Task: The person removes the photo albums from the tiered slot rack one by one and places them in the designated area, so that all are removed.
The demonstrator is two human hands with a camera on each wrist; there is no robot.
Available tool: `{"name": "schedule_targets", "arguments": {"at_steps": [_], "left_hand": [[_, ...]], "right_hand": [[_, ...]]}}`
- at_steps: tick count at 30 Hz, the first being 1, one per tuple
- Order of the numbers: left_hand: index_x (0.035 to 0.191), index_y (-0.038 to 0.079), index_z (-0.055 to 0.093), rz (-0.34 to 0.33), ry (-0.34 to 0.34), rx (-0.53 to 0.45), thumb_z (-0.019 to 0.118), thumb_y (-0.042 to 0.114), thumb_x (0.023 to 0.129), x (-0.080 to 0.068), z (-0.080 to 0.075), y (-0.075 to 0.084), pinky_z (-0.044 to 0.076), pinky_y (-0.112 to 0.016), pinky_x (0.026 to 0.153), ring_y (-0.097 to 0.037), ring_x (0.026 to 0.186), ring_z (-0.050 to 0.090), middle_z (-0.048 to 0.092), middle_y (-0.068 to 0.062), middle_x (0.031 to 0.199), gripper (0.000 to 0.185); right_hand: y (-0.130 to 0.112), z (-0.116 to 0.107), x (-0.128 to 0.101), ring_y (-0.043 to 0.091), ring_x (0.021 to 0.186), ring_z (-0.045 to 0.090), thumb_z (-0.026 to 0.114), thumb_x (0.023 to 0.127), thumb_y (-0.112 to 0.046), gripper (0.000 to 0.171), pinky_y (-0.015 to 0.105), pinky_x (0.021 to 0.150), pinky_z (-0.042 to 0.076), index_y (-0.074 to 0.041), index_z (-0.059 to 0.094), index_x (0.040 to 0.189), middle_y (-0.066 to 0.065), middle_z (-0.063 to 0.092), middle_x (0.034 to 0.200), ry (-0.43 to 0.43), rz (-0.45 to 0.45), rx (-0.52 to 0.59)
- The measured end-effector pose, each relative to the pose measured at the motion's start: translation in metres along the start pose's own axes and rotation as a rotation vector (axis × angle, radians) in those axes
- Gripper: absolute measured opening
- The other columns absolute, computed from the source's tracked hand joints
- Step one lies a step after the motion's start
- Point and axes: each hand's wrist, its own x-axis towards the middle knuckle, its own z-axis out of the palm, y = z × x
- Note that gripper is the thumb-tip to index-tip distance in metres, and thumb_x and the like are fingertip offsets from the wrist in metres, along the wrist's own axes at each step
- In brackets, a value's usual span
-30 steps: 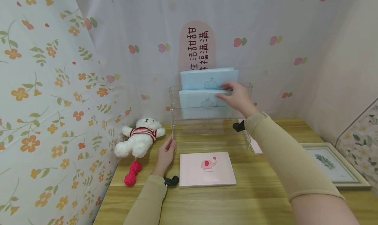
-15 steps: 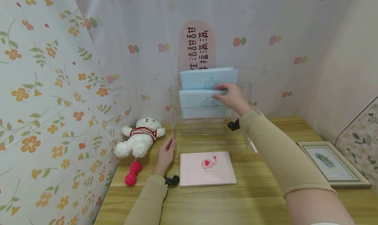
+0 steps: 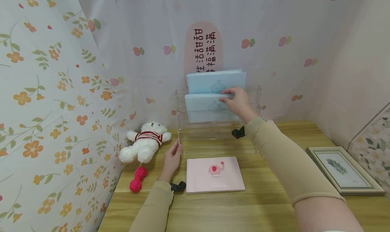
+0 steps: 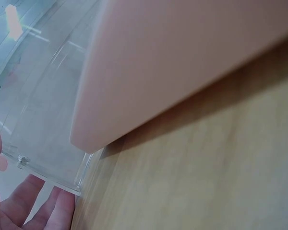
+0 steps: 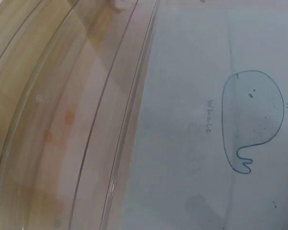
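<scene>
A clear acrylic tiered rack (image 3: 195, 142) stands on the table with two light blue whale booklets in its upper tiers. My right hand (image 3: 239, 101) pinches the top edge of the front blue booklet (image 3: 198, 105), thumb in front and fingers behind. The rear blue booklet (image 3: 201, 81) stands one tier higher, just behind those fingers. In the right wrist view, the whale drawing shows on a blue cover (image 5: 182, 120) behind clear panels. My left hand (image 3: 171, 159) grips the rack's lower left side, its fingers around the side panel in the left wrist view.
A pink elephant booklet (image 3: 204, 179) lies flat before the rack. A white teddy bear (image 3: 144, 147) and a red yarn bundle (image 3: 138, 179) lie left. A framed leaf picture (image 3: 344, 169) lies right. A patterned curtain (image 3: 146, 73) hangs close behind the rack.
My right hand has shifted a little to the left along the front blue booklet's top edge. The left hand stays at the rack's side, and both booklets remain in their tiers.
</scene>
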Motion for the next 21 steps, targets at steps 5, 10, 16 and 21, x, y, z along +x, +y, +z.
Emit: {"name": "schedule_targets", "arguments": {"at_steps": [5, 10, 16, 21], "left_hand": [[0.146, 0.022, 0.058, 0.000, 0.000, -0.009, 0.063, 0.031, 0.103, 0.000, 0.002, 0.001, 0.052, -0.048, 0.105, -0.029, 0.119, 0.068, 0.074, -0.011, 0.127, 0.044], [0.146, 0.023, 0.058, 0.011, -0.009, -0.012, 0.063, 0.032, 0.103, 0.000, 0.002, 0.001, 0.053, -0.047, 0.104, -0.028, 0.119, 0.068, 0.074, -0.011, 0.127, 0.044], [0.147, 0.015, 0.057, 0.039, -0.019, -0.029, 0.061, 0.026, 0.104, 0.001, 0.001, -0.001, 0.054, -0.047, 0.104, -0.032, 0.123, 0.067, 0.069, -0.015, 0.135, 0.045], [0.147, 0.017, 0.057, 0.032, -0.025, -0.039, 0.061, 0.027, 0.104, 0.001, -0.001, -0.002, 0.052, -0.050, 0.105, -0.032, 0.123, 0.066, 0.068, -0.016, 0.136, 0.045]], "right_hand": [[-0.004, -0.003, -0.005, 0.026, 0.109, 0.053, 0.076, 0.093, -0.028, 0.023, 0.039, 0.088, 0.042, -0.015, 0.076, 0.113, 0.008, 0.062, 0.121, 0.058, -0.047, 0.011], [-0.012, -0.010, -0.010, 0.027, 0.104, 0.052, 0.076, 0.094, -0.024, 0.022, 0.036, 0.083, 0.039, -0.012, 0.076, 0.112, 0.011, 0.062, 0.118, 0.116, -0.092, 0.032], [-0.027, -0.017, -0.017, 0.026, 0.101, 0.051, 0.077, 0.093, -0.028, 0.024, 0.034, 0.082, 0.037, -0.016, 0.078, 0.113, 0.008, 0.059, 0.111, 0.166, -0.123, 0.031], [-0.040, -0.020, -0.031, 0.025, 0.100, 0.050, 0.080, 0.090, -0.025, 0.022, 0.033, 0.084, 0.035, -0.014, 0.078, 0.110, 0.006, 0.057, 0.104, 0.217, -0.175, 0.057]]}}
